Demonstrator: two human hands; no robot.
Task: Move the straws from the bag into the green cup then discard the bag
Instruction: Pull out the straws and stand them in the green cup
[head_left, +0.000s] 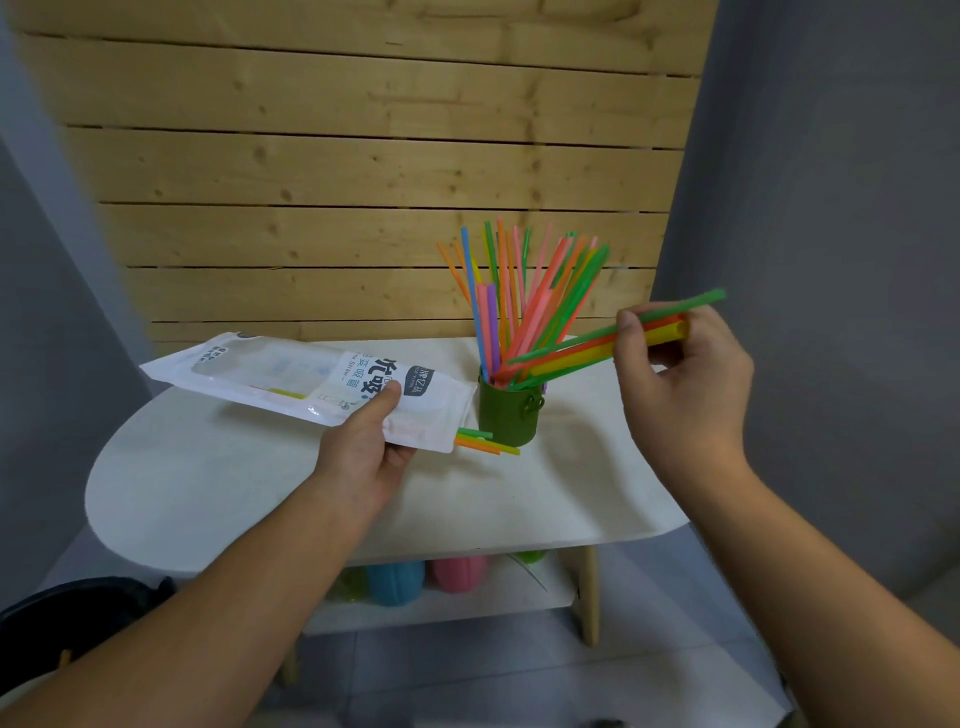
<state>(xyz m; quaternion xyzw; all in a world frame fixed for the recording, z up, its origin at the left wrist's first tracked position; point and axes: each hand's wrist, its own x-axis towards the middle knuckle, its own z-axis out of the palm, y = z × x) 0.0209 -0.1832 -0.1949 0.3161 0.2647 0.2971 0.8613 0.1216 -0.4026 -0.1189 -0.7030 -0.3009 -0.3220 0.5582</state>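
So, mid-transfer: a bunch of coloured plastic straws is pinched in the right hand, tips angled into the green cup between the hands. The white plastic bag, leftover straws poking out, is gripped by the left hand. Release looks due next.

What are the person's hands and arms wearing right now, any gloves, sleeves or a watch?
Nothing that shows. The left hand and right hand are bare: no gloves, rings or markings visible. The left forearm and right forearm are uncovered to the frame edge, with no sleeves, watch or bands.
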